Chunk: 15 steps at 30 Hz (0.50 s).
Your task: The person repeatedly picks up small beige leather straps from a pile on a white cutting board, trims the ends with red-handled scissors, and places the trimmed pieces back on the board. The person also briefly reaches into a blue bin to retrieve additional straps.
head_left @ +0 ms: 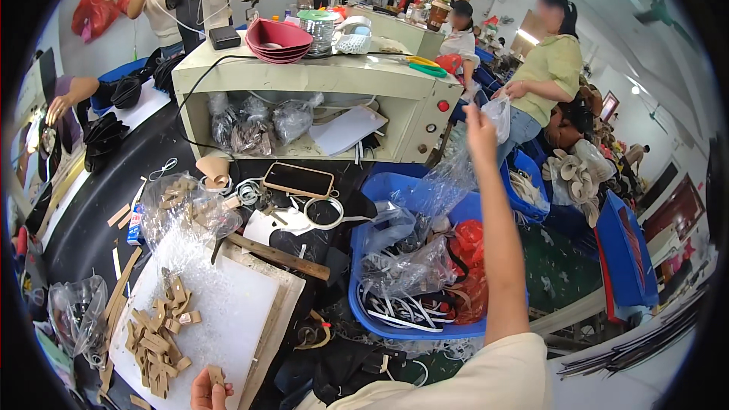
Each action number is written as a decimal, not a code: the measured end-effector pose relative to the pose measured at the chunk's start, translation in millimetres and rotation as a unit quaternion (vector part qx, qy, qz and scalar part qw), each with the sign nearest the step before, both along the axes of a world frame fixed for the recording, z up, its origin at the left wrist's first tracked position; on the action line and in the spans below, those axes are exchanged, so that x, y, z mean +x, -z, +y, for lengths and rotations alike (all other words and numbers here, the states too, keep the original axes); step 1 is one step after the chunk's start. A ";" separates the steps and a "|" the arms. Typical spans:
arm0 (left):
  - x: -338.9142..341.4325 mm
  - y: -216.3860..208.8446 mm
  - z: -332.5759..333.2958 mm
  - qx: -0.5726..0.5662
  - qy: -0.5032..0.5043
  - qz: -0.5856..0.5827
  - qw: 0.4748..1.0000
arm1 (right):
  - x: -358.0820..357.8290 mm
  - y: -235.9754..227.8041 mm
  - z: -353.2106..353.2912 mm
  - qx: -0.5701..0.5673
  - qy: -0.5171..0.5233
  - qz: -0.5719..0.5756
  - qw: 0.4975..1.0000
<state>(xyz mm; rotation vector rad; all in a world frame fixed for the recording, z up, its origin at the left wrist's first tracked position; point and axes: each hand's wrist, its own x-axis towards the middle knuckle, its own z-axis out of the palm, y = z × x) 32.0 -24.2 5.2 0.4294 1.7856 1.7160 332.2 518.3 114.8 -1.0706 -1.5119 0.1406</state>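
Your left hand (pixel 211 389), low at seven o'clock, has its fingers closed on a small tan piece (pixel 216 374), held over the near edge of a white board (pixel 247 311). Just beyond it, toward eight o'clock, a loose heap of similar tan pieces (pixel 158 343) lies on that board. Your right arm reaches up to two o'clock, with its hand (pixel 480 137) raised beside clear plastic film (pixel 448 175) that slants down to the blue bin (pixel 354 288) at five o'clock; you cannot tell from here whether those fingers grip the film. In the bin are more clear plastic, a red bag (pixel 471 258) and white-edged dark strips (pixel 402 310). At nine o'clock on your black desk (pixel 91 216), a clear bag (pixel 186 209) with tan pieces inside sits against the board's far edge. A wooden stick (pixel 279 256) lies across the board's far corner at eight o'clock, with a white ring (pixel 324 213) and a phone (pixel 299 180) beyond it. At eleven o'clock, stacked dark-red trays (pixel 277 42) rest on a cream cabinet (pixel 304 74). A co-worker in a yellow-green shirt (pixel 548 76) stands at two o'clock, past your raised hand.
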 end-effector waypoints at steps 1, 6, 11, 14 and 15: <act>-1.0 2.5 2.0 0.005 0.008 0.002 1.000 | 40.3 -2.5 39.3 -0.094 0.032 0.024 0.995; 0.7 2.3 -0.3 0.006 0.007 0.012 1.000 | 102.9 4.4 88.3 -0.329 0.021 0.176 0.928; 1.7 -3.1 2.3 0.003 -0.021 0.042 0.999 | 107.5 29.7 86.6 -0.331 0.016 0.187 0.925; 3.6 -10.6 6.4 0.003 -0.002 0.056 0.998 | 114.9 41.2 80.1 -0.350 0.028 0.160 0.923; 4.2 -10.5 6.4 0.004 0.002 0.059 0.998 | 114.9 44.3 77.4 -0.358 0.029 0.156 0.920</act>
